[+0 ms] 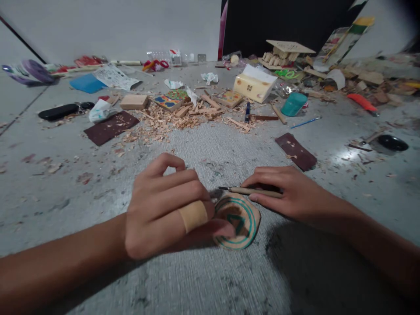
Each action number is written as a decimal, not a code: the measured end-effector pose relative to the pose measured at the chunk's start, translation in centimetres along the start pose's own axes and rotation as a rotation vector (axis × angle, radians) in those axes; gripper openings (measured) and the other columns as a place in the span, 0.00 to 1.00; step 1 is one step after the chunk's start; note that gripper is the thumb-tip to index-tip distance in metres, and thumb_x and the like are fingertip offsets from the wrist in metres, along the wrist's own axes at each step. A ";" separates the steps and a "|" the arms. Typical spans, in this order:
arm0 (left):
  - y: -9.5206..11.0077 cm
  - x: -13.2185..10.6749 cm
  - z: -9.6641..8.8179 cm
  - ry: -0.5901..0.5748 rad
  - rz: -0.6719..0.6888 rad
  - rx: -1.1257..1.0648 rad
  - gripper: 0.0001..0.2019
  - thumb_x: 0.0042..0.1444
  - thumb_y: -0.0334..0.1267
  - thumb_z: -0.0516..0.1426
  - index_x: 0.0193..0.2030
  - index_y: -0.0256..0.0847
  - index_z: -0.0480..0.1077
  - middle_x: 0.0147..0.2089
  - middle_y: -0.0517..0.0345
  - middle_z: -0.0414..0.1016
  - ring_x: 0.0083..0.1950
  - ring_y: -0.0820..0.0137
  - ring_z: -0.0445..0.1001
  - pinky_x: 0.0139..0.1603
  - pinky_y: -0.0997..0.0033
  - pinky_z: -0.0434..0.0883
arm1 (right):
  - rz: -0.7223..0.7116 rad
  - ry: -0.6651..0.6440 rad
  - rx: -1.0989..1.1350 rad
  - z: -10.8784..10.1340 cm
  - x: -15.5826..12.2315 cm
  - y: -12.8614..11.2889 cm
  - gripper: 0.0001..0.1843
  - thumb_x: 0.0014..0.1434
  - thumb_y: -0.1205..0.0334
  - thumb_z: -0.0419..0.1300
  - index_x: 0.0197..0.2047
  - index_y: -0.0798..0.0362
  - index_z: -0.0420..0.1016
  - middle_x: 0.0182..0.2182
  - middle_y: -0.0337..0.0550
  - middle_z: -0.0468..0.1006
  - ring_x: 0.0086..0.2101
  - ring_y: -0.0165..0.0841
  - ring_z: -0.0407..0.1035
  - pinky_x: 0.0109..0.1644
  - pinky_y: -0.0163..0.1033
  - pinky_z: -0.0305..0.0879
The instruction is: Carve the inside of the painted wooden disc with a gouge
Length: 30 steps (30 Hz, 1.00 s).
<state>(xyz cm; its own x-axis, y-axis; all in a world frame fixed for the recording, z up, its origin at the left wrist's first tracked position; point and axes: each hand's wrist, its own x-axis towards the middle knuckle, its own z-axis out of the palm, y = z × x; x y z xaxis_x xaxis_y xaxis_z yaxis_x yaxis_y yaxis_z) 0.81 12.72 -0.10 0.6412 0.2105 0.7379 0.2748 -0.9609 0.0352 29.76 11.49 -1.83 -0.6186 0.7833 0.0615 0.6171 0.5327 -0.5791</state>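
Observation:
A round, flat wooden disc (252,221) lies on the grey floor in front of me, marked with teal rings and a teal triangle. My left hand (167,208), with a tan bandage round one finger, is closed at the disc's left side. Its thumb, a little blurred, reaches over the disc's face, and its fingertips are partly hidden at the edge. In my right hand (295,190) a thin carving tool (241,190) with a pale wooden handle is pinched. The dark metal tip points left, just above the disc's far edge.
Wood shavings (183,122) spread beyond my hands, with a pale wood block (134,102) and painted blocks among them. Brown sandpaper pieces (112,127) lie left and right. Farther back stand a tissue pack (254,86), a teal cup (293,104) and a small stick house (285,54).

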 end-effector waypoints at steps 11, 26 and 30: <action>1.9 -0.7 -1.5 -0.133 -0.192 -0.122 0.06 0.69 0.36 0.60 0.39 0.50 0.76 0.32 0.64 0.80 0.32 0.68 0.79 0.45 0.55 0.73 | 0.006 -0.005 0.007 -0.1 0.1 -0.2 0.13 0.74 0.53 0.59 0.53 0.48 0.80 0.45 0.42 0.83 0.44 0.34 0.76 0.47 0.40 0.66; 2.9 -1.7 -0.8 -0.134 -0.218 -0.021 0.09 0.71 0.33 0.56 0.39 0.49 0.75 0.35 0.61 0.81 0.36 0.66 0.80 0.50 0.49 0.76 | 0.027 -0.012 0.014 -0.2 0.1 -0.3 0.12 0.74 0.53 0.59 0.53 0.49 0.80 0.45 0.41 0.82 0.44 0.33 0.75 0.47 0.39 0.65; 3.2 -1.9 -0.6 -0.114 -0.229 -0.029 0.11 0.71 0.34 0.55 0.38 0.50 0.74 0.35 0.61 0.82 0.37 0.65 0.81 0.50 0.49 0.76 | 0.020 -0.011 0.015 -0.2 0.1 -0.3 0.13 0.74 0.52 0.59 0.53 0.49 0.80 0.44 0.42 0.82 0.44 0.33 0.75 0.46 0.39 0.65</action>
<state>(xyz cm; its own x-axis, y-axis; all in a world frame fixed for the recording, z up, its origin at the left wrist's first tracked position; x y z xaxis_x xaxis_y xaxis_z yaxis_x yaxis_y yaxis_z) 0.04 9.10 -0.99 0.6416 0.4402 0.6282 0.4024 -0.8904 0.2130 29.62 11.43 -1.54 -0.6115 0.7902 0.0411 0.6218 0.5120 -0.5927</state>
